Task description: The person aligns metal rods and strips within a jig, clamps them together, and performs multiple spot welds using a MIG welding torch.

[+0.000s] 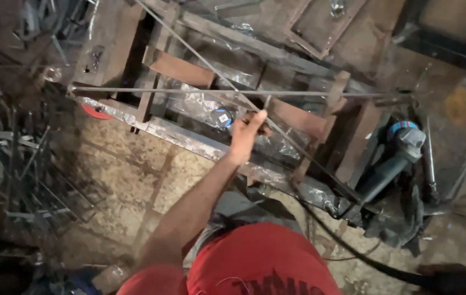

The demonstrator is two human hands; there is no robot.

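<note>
Thin metal rod (276, 133): runs diagonally from the top of the view down to the right, crossing over a rusty steel frame (184, 68). It passes through the person's left hand (246, 131) about midway along its length.

Left hand: arm stretched forward from the body, grip closed around the diagonal rod, fingers curled over it, thumb side up. Right hand: not in view.

Second long rod (189, 90): lies nearly level across the frame, just above the hand, crossing the diagonal rod close to the fingers. Whether the two rods touch at the crossing I cannot tell.

Frame: flat rusty bars set in a rectangle with cross members, partly wrapped in crinkled clear plastic film (200, 106). It rests on a pale stone floor (124, 175).

Right of the frame: a blue-grey angle grinder (397, 155) lies tilted, head uppermost, its black cable (347, 246) trailing down toward the lower right corner.

Left edge: a dark heap of scrap metal rods (20, 164), well apart from the hand.

Bottom centre: the person's red shirt (260, 262).
</note>
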